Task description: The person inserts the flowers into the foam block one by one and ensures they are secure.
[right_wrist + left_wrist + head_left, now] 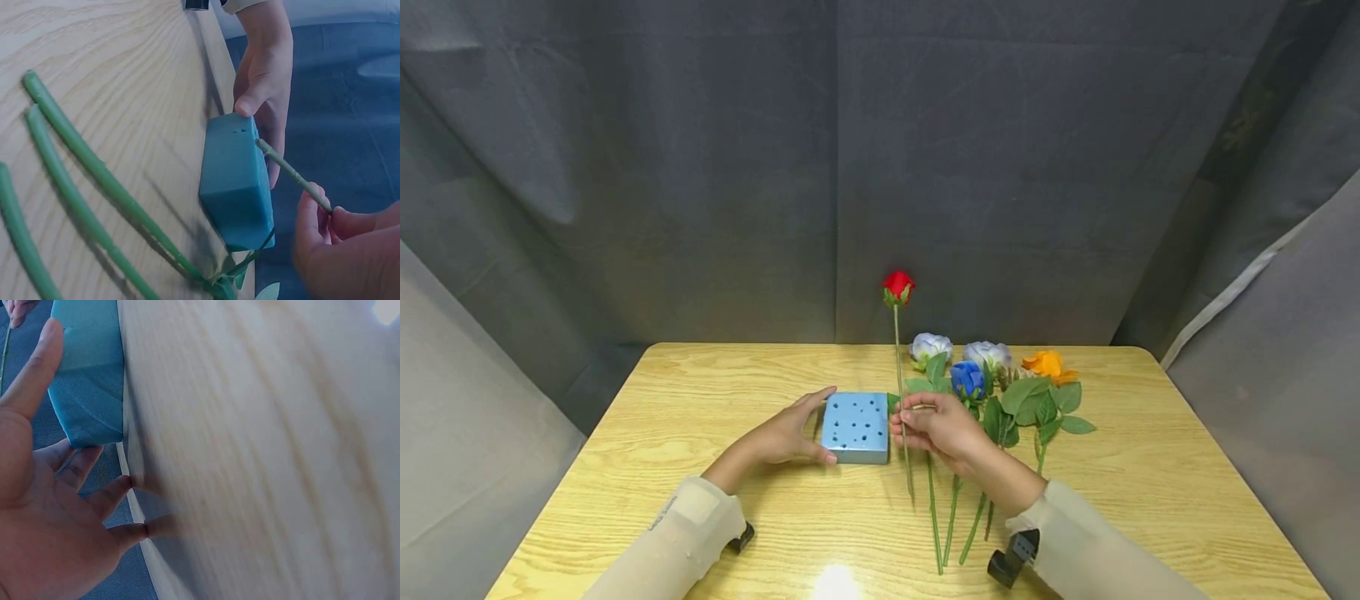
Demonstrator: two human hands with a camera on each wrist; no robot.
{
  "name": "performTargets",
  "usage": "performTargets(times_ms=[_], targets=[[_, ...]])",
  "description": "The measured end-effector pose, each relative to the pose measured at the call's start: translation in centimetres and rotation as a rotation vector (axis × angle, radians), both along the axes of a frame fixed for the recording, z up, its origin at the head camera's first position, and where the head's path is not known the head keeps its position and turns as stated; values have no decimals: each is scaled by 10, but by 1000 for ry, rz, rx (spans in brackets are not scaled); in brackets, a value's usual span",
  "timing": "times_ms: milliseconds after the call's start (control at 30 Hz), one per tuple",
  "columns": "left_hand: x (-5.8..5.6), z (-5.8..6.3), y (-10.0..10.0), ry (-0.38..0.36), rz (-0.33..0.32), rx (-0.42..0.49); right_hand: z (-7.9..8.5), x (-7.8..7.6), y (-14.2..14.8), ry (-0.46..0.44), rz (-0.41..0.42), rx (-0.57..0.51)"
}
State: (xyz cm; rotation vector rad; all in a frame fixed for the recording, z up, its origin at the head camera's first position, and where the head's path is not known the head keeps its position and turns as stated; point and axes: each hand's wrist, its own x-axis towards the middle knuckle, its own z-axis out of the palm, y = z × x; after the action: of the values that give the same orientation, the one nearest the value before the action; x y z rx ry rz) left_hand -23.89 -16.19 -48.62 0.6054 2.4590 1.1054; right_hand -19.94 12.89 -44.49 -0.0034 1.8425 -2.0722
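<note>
My left hand (786,432) holds the left side of a light-blue floral foam block (856,454), thumb at its near corner and fingers at the far one. Small dark holes dot the block's top. To the right of the block, my right hand (946,429) pinches the thin green stem of a red rose (898,286) between thumb and fingers. The rose stands nearly upright, bloom above the hand. In the right wrist view, the stem's lower end (265,149) overlaps the block's holed top face.
Right of the block, several artificial flowers lie on the wooden table (700,375): pale flowers (931,346), a blue rose (967,379) and an orange flower (1048,365). Their green stems (935,517) point toward the near edge. A grey curtain (737,208) hangs behind.
</note>
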Motion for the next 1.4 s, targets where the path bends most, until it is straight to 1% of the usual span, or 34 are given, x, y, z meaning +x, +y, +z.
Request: performTargets(times_ms=[167,433,633,800,1200,1400], targets=[[0,0,0,1,8,-2,5,-4,-5,23,-17,13],[-1,-1,0,2,3,2,9,-11,-15,71,-18,11],[1,0,0,-4,0,5,13,-14,-22,124,-34,36],[1,2,1,-6,8,10,15,-19,-29,146,-50,28],[-1,0,-1,13,-8,13,24,-33,-46,203,-81,21],[-2,-2,-1,13,-10,9,24,-39,-53,225,-94,31]])
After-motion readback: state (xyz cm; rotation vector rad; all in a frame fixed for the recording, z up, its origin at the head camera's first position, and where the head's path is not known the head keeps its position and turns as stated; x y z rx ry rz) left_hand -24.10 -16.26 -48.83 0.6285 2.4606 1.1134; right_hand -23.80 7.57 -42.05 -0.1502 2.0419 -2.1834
